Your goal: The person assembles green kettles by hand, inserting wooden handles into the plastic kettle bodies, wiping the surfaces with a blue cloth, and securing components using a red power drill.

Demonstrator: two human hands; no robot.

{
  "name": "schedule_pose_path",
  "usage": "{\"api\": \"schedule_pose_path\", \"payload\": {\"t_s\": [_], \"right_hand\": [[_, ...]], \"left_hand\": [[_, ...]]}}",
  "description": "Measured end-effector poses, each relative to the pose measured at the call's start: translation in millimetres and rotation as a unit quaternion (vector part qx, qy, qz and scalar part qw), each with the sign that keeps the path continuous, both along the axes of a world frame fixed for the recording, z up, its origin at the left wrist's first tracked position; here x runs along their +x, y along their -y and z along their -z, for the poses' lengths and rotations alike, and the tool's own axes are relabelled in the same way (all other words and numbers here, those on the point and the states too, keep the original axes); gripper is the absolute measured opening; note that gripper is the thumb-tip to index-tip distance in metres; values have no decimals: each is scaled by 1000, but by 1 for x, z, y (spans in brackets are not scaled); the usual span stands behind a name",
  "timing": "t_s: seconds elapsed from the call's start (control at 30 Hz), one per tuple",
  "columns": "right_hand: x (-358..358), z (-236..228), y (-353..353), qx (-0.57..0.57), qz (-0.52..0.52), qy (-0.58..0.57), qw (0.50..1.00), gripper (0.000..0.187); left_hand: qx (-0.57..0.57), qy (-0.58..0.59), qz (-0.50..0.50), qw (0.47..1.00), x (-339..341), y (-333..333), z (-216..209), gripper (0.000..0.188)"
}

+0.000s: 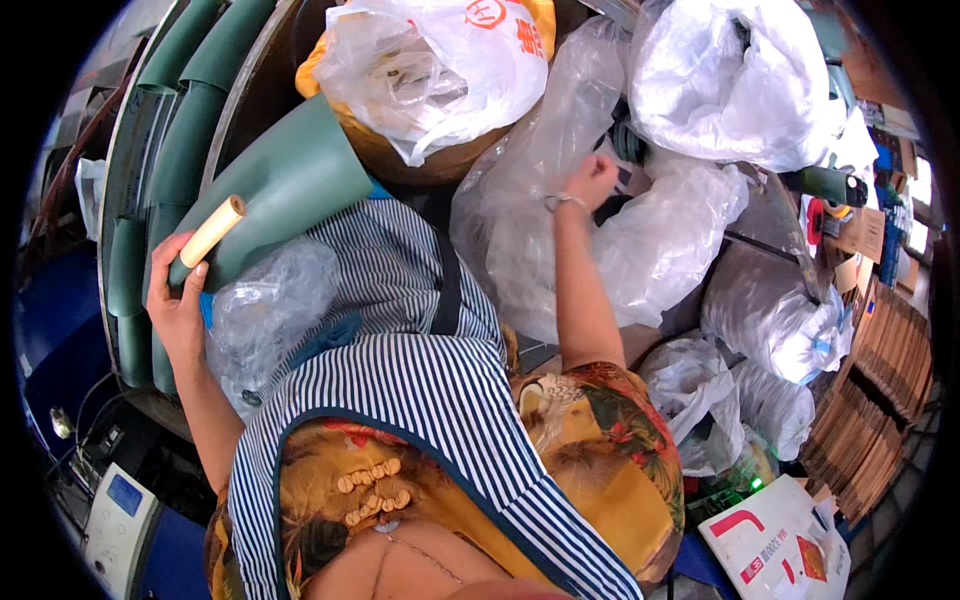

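Observation:
My left hand (178,300) is closed at the lower left end of a large, smooth green tube-like piece (285,190). A short pale wooden stick (213,231) lies against that piece, its lower end at my thumb. The green piece rests across my lap, over a striped apron (400,390). My right hand (592,180) reaches forward among clear plastic bags, its fingers curled in. What they hold, if anything, is hidden. Beside it, dark ringed parts (628,143) show in the opening of a clear bag (515,190). A crumpled clear bag (270,310) lies below the green piece.
More green curved pieces (190,140) are stacked at the left. Ahead stand a white bag (440,70) with a yellow edge and a whitish plastic bag (730,85). Stacked flat cardboard (880,360) and a white box (770,540) are at the right, a grey device (120,520) lower left.

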State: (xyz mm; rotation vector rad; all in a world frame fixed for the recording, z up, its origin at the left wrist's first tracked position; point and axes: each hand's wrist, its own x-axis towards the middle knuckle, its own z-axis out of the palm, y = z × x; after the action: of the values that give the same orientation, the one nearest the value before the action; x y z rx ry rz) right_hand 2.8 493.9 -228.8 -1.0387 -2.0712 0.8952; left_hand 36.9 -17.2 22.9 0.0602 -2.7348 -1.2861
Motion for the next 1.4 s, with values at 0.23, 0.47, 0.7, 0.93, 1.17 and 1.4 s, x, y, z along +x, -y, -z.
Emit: {"api": "schedule_pose_path", "payload": {"t_s": [0.23,0.47,0.7,0.93,1.17,1.4], "right_hand": [[-16,153,-120,-474,129,114,863,44],[-64,190,-168,-500,158,81,848,51],[-51,145,-181,-99,62,304,946,60],[23,-52,-104,42,-159,256,953,54],[-29,-191,82,-178,-434,-75,880,40],[-59,-258,226,-66,-564,-217,794,46]], "left_hand": [[8,13,-36,999,-11,18,11,33],[169,52,-65,982,-15,50,32,50],[191,53,-77,977,-34,28,37,53],[226,30,-154,961,-30,-3,28,40],[361,-71,-75,927,-39,-21,10,37],[311,-211,-13,926,-14,0,-12,40]]}}
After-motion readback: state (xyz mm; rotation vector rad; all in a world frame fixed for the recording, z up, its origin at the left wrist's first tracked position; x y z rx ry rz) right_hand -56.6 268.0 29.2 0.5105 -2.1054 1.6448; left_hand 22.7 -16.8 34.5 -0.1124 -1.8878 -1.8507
